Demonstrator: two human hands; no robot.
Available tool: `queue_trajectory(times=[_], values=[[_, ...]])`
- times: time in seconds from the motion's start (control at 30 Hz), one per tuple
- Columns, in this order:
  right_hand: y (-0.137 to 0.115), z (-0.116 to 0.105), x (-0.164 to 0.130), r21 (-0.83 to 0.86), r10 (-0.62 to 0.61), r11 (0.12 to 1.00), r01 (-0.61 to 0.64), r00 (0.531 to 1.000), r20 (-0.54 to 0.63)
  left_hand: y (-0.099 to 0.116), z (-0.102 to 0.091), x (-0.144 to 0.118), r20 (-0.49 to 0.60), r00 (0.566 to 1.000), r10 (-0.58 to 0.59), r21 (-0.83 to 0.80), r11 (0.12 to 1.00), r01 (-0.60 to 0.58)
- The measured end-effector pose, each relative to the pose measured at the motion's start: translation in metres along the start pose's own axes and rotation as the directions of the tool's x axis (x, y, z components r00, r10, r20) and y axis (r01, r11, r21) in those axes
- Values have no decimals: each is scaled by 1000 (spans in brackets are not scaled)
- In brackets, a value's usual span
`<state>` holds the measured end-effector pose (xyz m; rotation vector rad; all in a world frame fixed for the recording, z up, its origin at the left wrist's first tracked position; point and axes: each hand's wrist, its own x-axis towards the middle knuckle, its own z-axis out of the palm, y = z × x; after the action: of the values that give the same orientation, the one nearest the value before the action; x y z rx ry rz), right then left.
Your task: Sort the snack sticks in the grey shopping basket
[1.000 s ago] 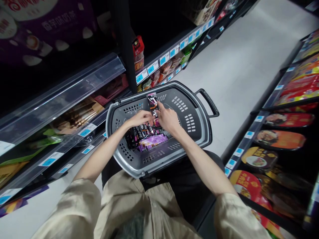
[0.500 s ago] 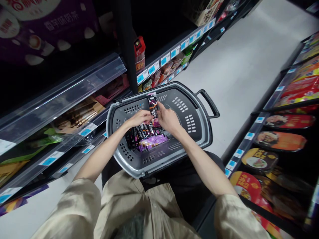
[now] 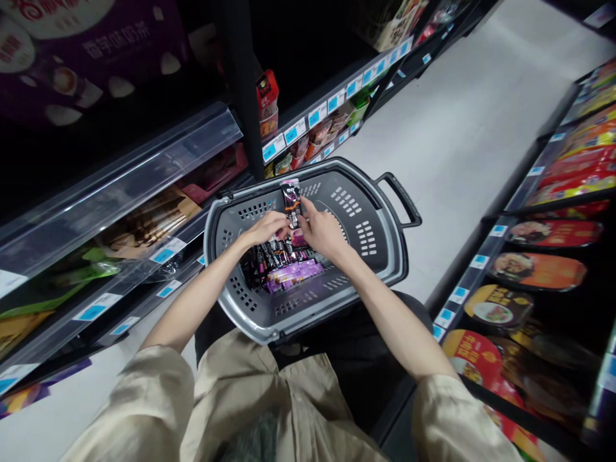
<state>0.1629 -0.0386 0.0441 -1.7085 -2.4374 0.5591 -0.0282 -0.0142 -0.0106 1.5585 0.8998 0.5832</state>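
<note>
We find the basket (image 3: 374, 266) dark grey, its rim (image 3: 210, 247) paler, patterned with rows of perforations (image 3: 366, 239); inside the basket, a packet (image 3: 291, 200) black with an orange band, black-and-pink sachets (image 3: 279, 255) and purple sachets (image 3: 294, 274); right of the basket, we note an orange pack (image 3: 553, 272); left of it, white-and-blue labels (image 3: 167, 251).

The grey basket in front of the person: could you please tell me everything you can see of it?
The elongated grey basket, seemingly plastic, has slotted walls, a paler rim and a dark loop handle jutting out at the picture's right. It sits open side up before the beige shirt, its support hidden. Black packets and purple packets lie inside; the left hand and right hand are over its interior, at a dark packet.
</note>
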Motion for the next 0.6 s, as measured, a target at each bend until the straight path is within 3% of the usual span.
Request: queue_trajectory(times=[0.17, 0.33, 0.6], values=[[-1, -1, -1, 23, 12, 1000, -11, 1000, -16, 0, -1, 0, -15, 1000, 9, 89, 996, -8], [-2, -4, -2, -32, 1, 1000, 0, 999, 47, 3, -1, -1, -10, 1000, -27, 139, 990, 28], [-7, -9, -3, -72, 58, 996, -53, 995, 75, 2, 1, 0, 17, 998, -60, 153, 987, 57]])
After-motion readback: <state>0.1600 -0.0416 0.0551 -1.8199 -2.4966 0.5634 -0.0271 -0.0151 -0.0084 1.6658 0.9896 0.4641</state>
